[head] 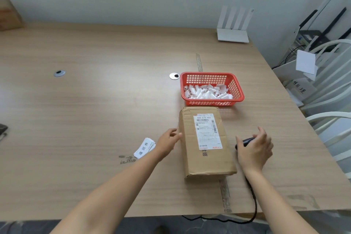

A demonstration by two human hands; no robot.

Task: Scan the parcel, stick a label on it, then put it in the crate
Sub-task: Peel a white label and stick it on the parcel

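A brown cardboard parcel (206, 144) lies flat on the wooden table (95, 100), with a white shipping label (208, 131) facing up. My left hand (169, 138) rests against the parcel's left side, fingers loosely curled and holding nothing. To the right of the parcel, my right hand (255, 148) is over a black barcode scanner (245, 141), fingers partly spread around it. The scanner's black cable (253, 201) runs back over the table's front edge. A small stack of white labels (144, 148) with printed characters lies just left of my left hand.
A red plastic basket (211, 88) with several curled white paper scraps stands right behind the parcel. A white router (232, 26) sits at the back right by the wall. White chairs (330, 104) stand off the table's right edge. A cardboard box (9, 15) is at the far left.
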